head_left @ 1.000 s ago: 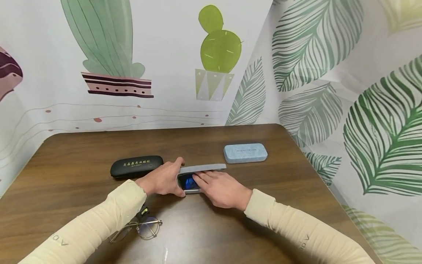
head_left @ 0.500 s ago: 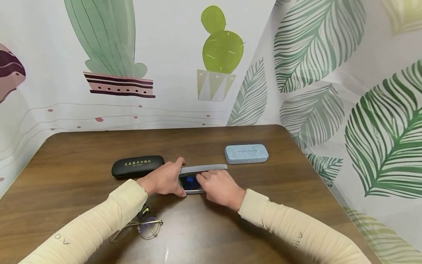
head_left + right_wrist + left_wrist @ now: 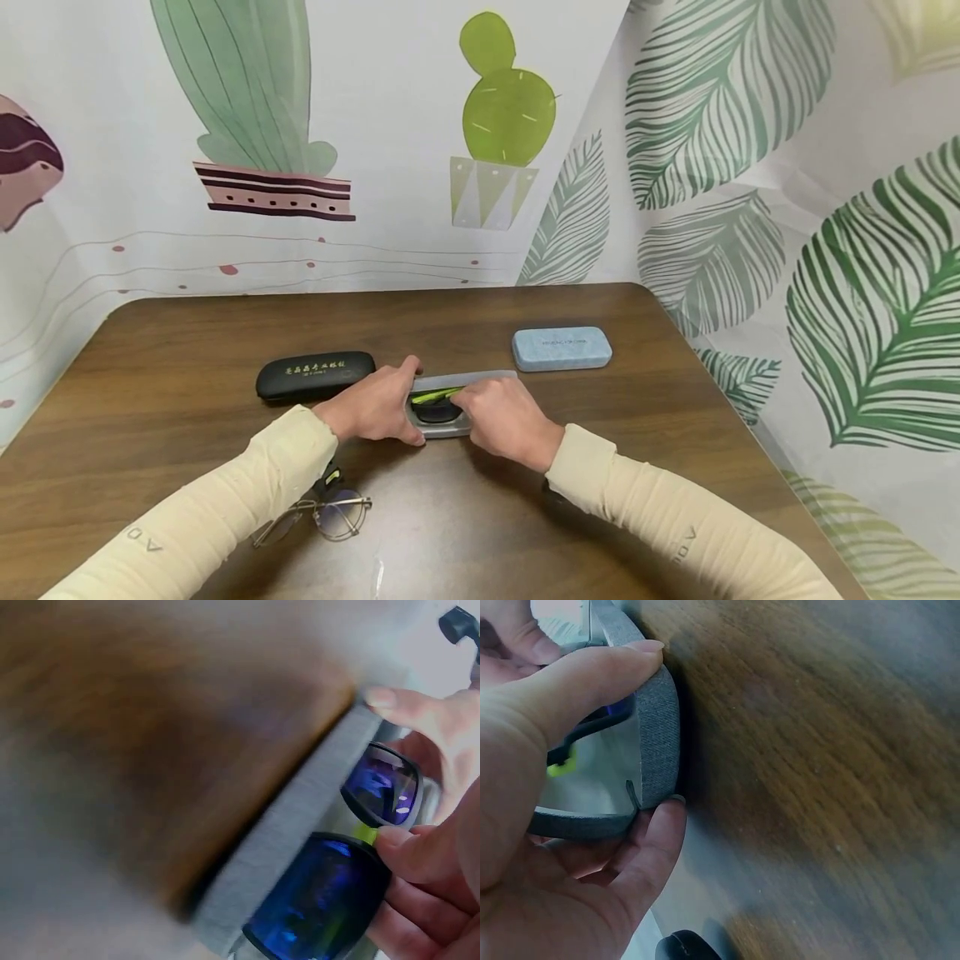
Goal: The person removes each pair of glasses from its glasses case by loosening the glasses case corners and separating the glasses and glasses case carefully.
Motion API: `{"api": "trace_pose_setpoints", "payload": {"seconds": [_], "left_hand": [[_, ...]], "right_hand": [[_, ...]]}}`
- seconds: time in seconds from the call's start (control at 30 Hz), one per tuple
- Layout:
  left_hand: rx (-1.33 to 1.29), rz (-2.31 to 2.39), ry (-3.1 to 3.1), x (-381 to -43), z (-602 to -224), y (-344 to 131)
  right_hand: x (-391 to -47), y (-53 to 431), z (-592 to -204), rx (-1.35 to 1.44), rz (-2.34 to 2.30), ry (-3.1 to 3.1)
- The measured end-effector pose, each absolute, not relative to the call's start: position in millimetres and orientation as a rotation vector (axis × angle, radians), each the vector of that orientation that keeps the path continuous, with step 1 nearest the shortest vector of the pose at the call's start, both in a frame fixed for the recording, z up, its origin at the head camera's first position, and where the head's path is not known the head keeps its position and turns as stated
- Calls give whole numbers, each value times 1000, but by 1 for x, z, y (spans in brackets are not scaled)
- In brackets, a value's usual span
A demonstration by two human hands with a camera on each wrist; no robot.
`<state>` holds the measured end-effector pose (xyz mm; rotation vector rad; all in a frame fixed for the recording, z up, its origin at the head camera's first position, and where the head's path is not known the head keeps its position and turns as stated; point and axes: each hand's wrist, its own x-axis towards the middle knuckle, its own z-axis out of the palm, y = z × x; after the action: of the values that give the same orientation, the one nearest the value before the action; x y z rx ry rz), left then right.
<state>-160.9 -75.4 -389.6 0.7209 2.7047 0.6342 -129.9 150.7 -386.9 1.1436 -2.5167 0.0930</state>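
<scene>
A grey glasses case stands with its lid up in the middle of the table. My left hand grips the case's left end, thumb on the near wall and fingers at the back. In the left wrist view, the thumb presses over the fabric-covered edge of the case. Sunglasses with black frame and yellow-green temples are tilted at the case's opening. My right hand pinches them; in the right wrist view, thumb and fingers hold the sunglasses near the bridge, blue mirrored lenses showing.
A black glasses case lies to the left of my left hand. Farther right is a light blue glasses case. Round wire-framed eyeglasses lie near the front, partly behind my left sleeve. A patterned wall covering borders the wooden table.
My right hand's fingers have gone from lying extended over the sunglasses to pinching them. The sunglasses have tilted up, showing their yellow-green temples. The left hand keeps its grip on the case.
</scene>
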Motion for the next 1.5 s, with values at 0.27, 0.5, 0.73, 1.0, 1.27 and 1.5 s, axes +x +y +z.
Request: {"api": "trace_pose_setpoints", "payload": {"seconds": [0.27,0.5,0.73,1.0,1.27,1.5], "left_hand": [[718,633,2703,-161,-389,-76],[746,616,2711,-162,-389,-75],[734,618,2717,-162,-388,-75],[719,631,2709,-161,-387,-74],[725,630,2712,-161,-388,-74],[720,614,2729,-161,-389,-73]], "right_hand": [[-134,154,-361,1120,391,-2728],[-137,159,-346,1131,536,-2845],[-138,161,-336,1143,597,-2884],[-136,162,-326,1173,573,-2926],[-133,166,-322,1234,569,-2898],[-128,166,-320,1278,563,-2900]]}}
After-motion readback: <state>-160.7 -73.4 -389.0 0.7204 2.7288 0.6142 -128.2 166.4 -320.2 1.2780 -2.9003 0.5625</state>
